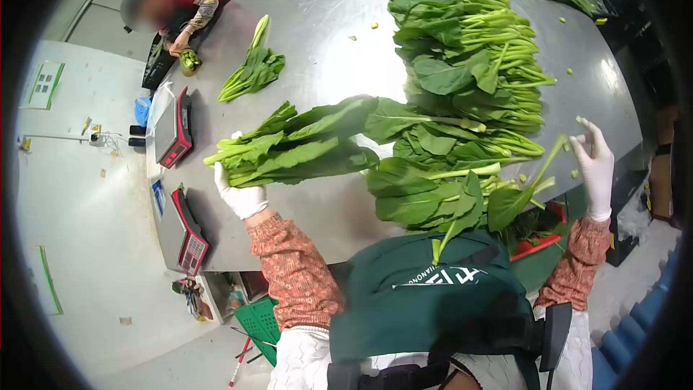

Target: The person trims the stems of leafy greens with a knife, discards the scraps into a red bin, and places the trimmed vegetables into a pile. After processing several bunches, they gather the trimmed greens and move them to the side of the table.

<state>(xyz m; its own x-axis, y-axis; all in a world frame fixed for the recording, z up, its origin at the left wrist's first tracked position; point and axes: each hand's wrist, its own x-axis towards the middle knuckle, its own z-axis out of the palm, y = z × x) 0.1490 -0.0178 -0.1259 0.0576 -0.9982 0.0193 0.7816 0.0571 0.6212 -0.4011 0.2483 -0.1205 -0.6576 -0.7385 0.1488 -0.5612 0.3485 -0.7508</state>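
Note:
My left hand (pixel 238 191), in a white glove, is closed around the pale stem ends of a bunch of leafy greens (pixel 310 141). The leaves of this bunch point right, toward a long pile of the same greens (pixel 462 72). At the right edge of the table my right hand (pixel 595 162), also gloved, has its thumb and fingers apart. A single leafy stalk (pixel 530 188), slightly blurred, slants with its stem tip right beside that thumb. Its leaf overlaps the near end of the pile.
Two red-framed scales (pixel 175 130) (pixel 189 235) stand along the left table edge. Another small bunch (pixel 253 68) lies on the metal table (pixel 325 209). At the far left a person (pixel 195 11) handles greens. A red-edged container (pixel 534 245) sits below the near right edge.

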